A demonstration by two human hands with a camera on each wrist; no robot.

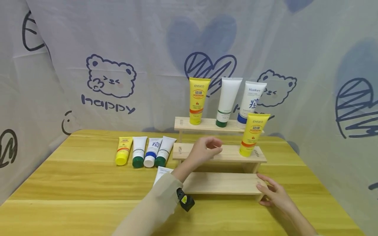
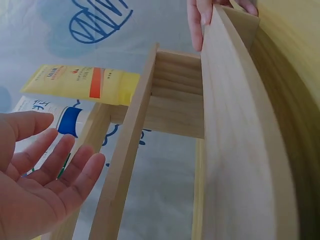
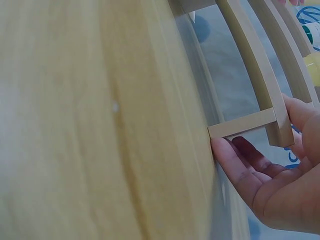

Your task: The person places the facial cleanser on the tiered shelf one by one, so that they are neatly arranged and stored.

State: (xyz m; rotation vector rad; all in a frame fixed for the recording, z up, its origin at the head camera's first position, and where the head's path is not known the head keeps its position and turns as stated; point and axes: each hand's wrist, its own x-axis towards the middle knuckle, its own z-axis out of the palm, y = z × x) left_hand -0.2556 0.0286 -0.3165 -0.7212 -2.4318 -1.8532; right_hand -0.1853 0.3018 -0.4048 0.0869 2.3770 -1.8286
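My left hand hovers by the middle step of a three-step wooden display stand, fingers loosely bent and holding nothing. In the left wrist view its fingers are spread beside the steps. With my right hand I grip the right end of the lowest step; the right wrist view shows the thumb and fingers about that end and its leg. A yellow tube stands at the middle step's right end. On the top step stand another yellow tube, a white green-capped tube and a white blue-banded tube.
Left of the stand, a yellow tube, two green-capped white tubes and a blue-banded tube lie in a row on the wooden table. Another white tube is partly hidden behind my left forearm. A printed curtain hangs behind.
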